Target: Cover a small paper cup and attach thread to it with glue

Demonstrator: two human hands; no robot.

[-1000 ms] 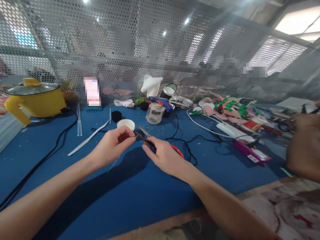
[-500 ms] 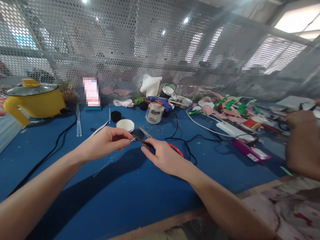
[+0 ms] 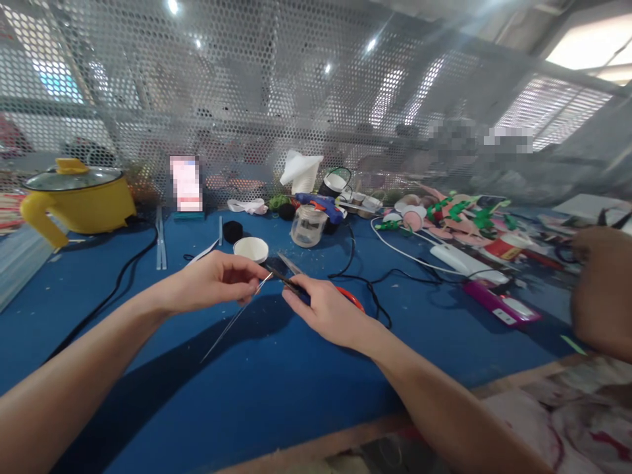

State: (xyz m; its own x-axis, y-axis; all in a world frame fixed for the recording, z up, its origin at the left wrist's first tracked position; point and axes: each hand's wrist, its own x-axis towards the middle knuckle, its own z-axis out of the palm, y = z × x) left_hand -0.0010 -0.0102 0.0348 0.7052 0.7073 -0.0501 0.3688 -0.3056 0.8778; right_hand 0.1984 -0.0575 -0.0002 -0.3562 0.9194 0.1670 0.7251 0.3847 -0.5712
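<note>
My left hand is closed, with thumb and forefinger pinching a thin silvery wire. The wire slants down toward the blue tabletop, and its upper end meets the dark jaws of a pair of pliers. My right hand is wrapped round the pliers; a bit of blue handle shows under the fingers. Scissors with a red handle lie behind and partly beneath my right hand. Just beyond my left hand are a white round lid and a small black roll.
A clear jar and a blue glue gun stand behind the hands. A yellow electric pot is at left, its black cord crossing the table. At right are a purple power bank-like box, craft pieces, and another person's arm.
The wire in my left hand has swung, its upper end now showing clearly at the pliers' jaws. Both hands keep nearly the same place; the view has shifted slightly.
</note>
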